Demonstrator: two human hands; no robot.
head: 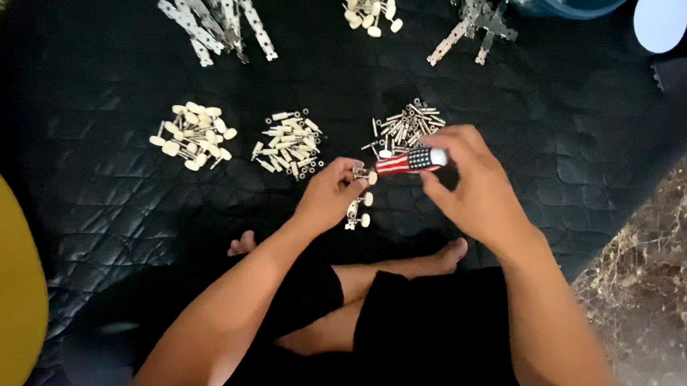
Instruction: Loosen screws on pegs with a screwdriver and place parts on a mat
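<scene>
I see my right hand (pixel 468 180) closed around a short screwdriver (pixel 412 161) with a striped red, white and blue handle, held level and pointing left over the black quilted mat (pixel 108 190). My left hand (pixel 329 195) pinches a small metal part with a cream-coloured knob (pixel 364 173) at the screwdriver's tip, so tool and part meet between the two hands. Just below them, on the mat near my crossed legs, lies another small assembled piece with cream knobs (pixel 358 213). Farther away on the mat sit three little heaps in a row: cream knobs (pixel 192 136) at the left, cream pegs with washers (pixel 288 143) in the middle, and metal screws and pins (pixel 406 125) at the right, just beyond my right hand. At the far edge lie perforated metal strips (pixel 217 23), a second heap of cream knobs (pixel 369 5), more metal brackets (pixel 472 22), and a blue bowl (pixel 592 0) holding further parts. A white round lid (pixel 661 15) rests at the far right.
</scene>
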